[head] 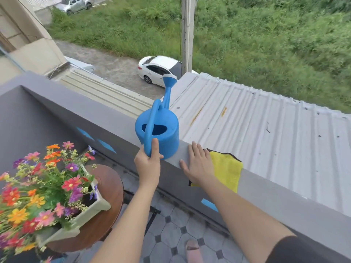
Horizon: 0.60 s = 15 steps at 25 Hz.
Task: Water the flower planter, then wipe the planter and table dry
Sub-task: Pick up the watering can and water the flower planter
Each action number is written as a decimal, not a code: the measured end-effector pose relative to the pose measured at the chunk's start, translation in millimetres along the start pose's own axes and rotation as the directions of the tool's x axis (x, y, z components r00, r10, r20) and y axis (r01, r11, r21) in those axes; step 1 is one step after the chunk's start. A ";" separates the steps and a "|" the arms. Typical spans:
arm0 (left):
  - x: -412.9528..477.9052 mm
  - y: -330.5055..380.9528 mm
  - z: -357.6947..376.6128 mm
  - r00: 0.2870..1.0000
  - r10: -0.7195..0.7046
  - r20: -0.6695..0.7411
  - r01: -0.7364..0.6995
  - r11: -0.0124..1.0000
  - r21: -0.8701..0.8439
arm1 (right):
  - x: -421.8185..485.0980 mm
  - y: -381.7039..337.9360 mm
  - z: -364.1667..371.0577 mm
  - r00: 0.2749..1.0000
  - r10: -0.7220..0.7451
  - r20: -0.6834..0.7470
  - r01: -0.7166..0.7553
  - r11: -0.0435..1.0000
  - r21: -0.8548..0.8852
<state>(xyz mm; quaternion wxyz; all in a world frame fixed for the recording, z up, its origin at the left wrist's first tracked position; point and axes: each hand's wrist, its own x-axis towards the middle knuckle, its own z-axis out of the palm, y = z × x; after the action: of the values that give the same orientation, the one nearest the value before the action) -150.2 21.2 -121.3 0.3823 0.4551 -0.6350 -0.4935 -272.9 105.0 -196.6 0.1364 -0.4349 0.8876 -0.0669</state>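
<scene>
A blue watering can (163, 135) stands on top of the grey balcony wall (266, 188), spout pointing away. My left hand (149, 164) grips the lower end of its handle. My right hand (198, 164) lies flat, fingers straight, on the wall top just right of the can, partly over a yellow cloth (228, 168) draped across the wall. At lower left a pale green planter (89, 211) full of colourful flowers (38, 186) sits on a round brown table (108, 196).
Beyond the wall lies a corrugated metal roof (266, 130), then a drop to a road with a white car (159, 70) and grass. The balcony floor is grey tile (171, 234); a foot in a pink slipper (193, 250) shows at the bottom.
</scene>
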 end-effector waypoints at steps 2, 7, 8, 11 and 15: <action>2.3 -5.8 8.9 0.996 -0.038 -0.081 0.032 0.997 -0.077 | 1.8 0.8 5.6 1.000 0.000 -0.025 0.000 1.000 -0.012; 12.9 -8.9 16.6 0.962 0.084 -0.261 -0.097 0.995 -0.039 | 3.0 3.0 10.0 0.999 -0.013 -0.045 0.012 1.000 -0.015; 16.6 -6.0 17.8 0.950 0.144 -0.279 -0.150 0.989 0.002 | 3.6 3.8 10.1 0.999 -0.017 -0.046 0.016 1.000 -0.016; 26.1 5.5 15.3 0.912 0.271 -0.309 -0.247 0.962 0.115 | 3.8 5.5 11.0 0.999 -0.024 -0.033 0.024 1.000 -0.011; 24.4 14.2 3.5 0.889 0.311 -0.336 -0.284 0.950 0.127 | 2.7 6.9 7.9 1.000 -0.017 -0.006 0.017 1.000 -0.008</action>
<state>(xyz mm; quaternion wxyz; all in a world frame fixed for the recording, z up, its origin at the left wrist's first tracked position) -163.5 0.3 -107.3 0.5436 0.4472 -0.6363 -0.3157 -277.3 107.1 -206.3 0.1313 -0.4427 0.8845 -0.0662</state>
